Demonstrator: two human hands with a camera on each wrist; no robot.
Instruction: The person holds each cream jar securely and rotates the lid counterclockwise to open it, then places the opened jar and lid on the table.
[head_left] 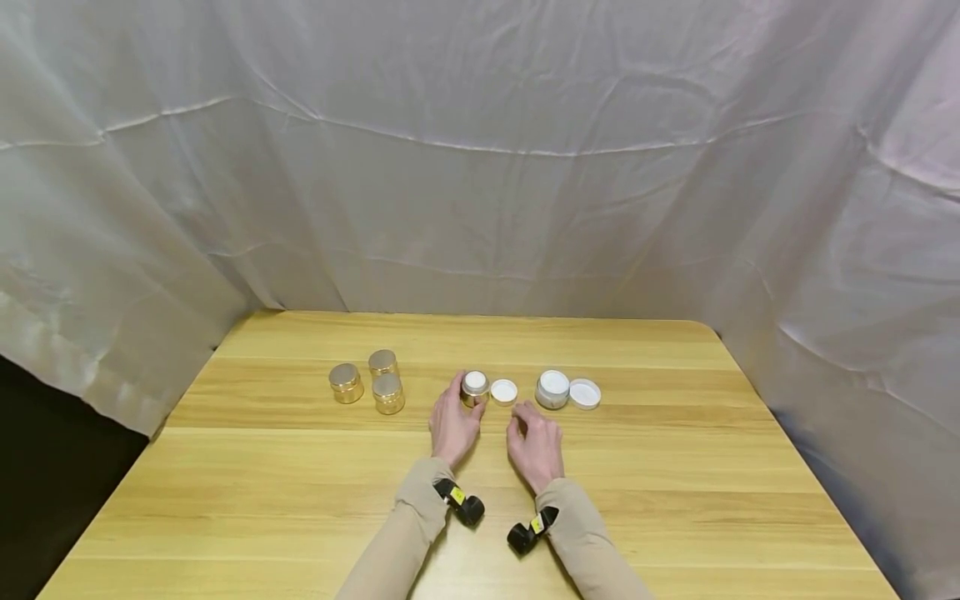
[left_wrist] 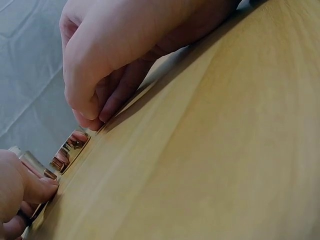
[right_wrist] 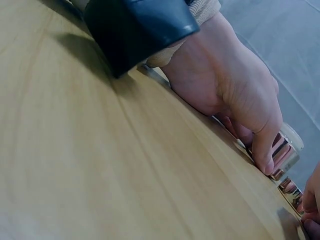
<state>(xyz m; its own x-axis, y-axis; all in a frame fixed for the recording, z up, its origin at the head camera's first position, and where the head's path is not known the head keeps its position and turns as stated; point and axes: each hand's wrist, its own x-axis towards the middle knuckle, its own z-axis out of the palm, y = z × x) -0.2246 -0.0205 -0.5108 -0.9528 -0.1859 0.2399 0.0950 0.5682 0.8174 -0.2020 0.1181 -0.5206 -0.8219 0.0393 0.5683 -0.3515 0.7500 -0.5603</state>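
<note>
My left hand [head_left: 453,429] holds a small open jar [head_left: 476,385] with a shiny gold body and white top, thumb on its near side and fingers along the left. The jar stands upright on the table. Just right of it lies a gold lid [left_wrist: 70,150], its white inside [head_left: 504,392] facing up. Resting on the table near that lid is my right hand [head_left: 536,446], fingers loosely curled, with nothing visible in them. In the left wrist view, its fingertips [left_wrist: 95,122] come down close beside the lid.
A second open jar [head_left: 552,390], with a white top, stands farther right, beside an upturned lid [head_left: 585,393]. To the left three closed gold jars [head_left: 346,383] stand grouped. The wooden table [head_left: 300,500] ends at a grey curtain [head_left: 480,208].
</note>
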